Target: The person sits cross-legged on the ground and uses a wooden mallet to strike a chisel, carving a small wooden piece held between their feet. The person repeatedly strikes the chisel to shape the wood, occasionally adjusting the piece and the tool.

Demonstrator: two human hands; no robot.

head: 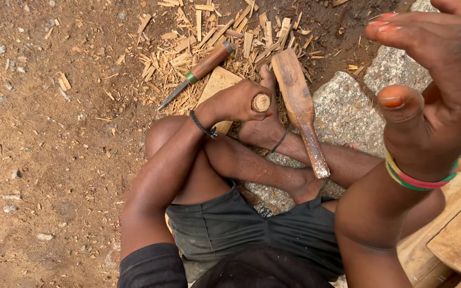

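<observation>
Wrapping its grip shut around a round-ended wooden tool handle [261, 102] above the pale flat wooden piece [217, 88] on the chip-strewn ground, the left hand [236, 101] works low while the right hand [438, 80] hovers raised, fingers spread, holding nothing.

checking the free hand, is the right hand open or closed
Open: the right hand is raised with its fingers spread, holding nothing.

wooden mallet [299, 104], chisel [198, 72], wood chips [241, 32], stone [348, 112]
</observation>
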